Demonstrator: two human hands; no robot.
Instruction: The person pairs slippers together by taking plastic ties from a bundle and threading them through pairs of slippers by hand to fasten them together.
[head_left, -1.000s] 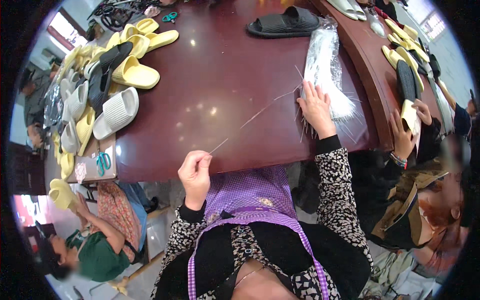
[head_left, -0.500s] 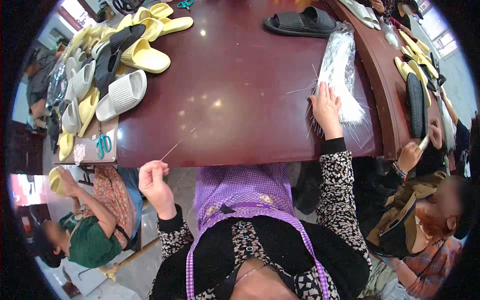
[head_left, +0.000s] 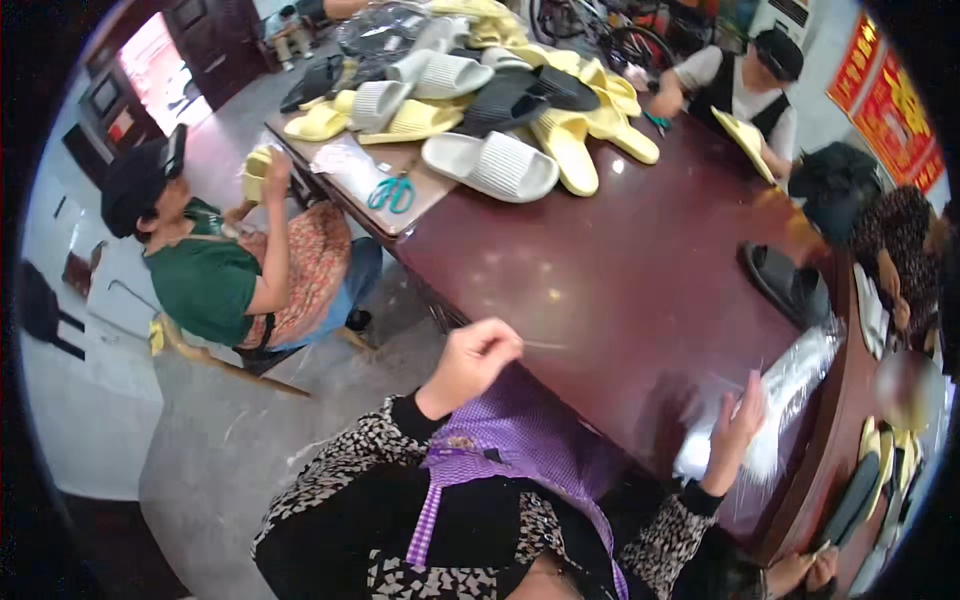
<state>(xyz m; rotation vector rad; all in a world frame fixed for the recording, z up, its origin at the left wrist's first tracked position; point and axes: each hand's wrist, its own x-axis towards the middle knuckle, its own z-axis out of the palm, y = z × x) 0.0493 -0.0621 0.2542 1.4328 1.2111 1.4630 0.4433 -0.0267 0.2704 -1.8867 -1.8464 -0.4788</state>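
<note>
My left hand [head_left: 470,365] is over the table's near edge, thumb and forefinger pinched together. A thin pale strand [head_left: 548,346], smeared by motion, sticks out from the pinch. My right hand [head_left: 737,430] has its fingers stretched out, held on edge beside a bundle of thin white strands [head_left: 765,450]. The bundle's far end lies in a clear plastic sleeve [head_left: 808,352]; my right hand hides part of it. Whether that hand touches the bundle I cannot tell. Just beyond the sleeve is a black slide sandal [head_left: 785,283] on the dark red table [head_left: 610,300].
A heap of yellow, grey and black slide sandals [head_left: 490,165] covers the far left, with teal scissors [head_left: 392,194] nearby. A person in green [head_left: 210,275] sits at left holding a yellow sandal. Another person [head_left: 750,90] works across the table. More sandals [head_left: 870,480] line the right side.
My view has swung left, so the table now lies slanted. My right hand has turned from palm-down on the strands to on edge. My left hand still pinches the strand.
</note>
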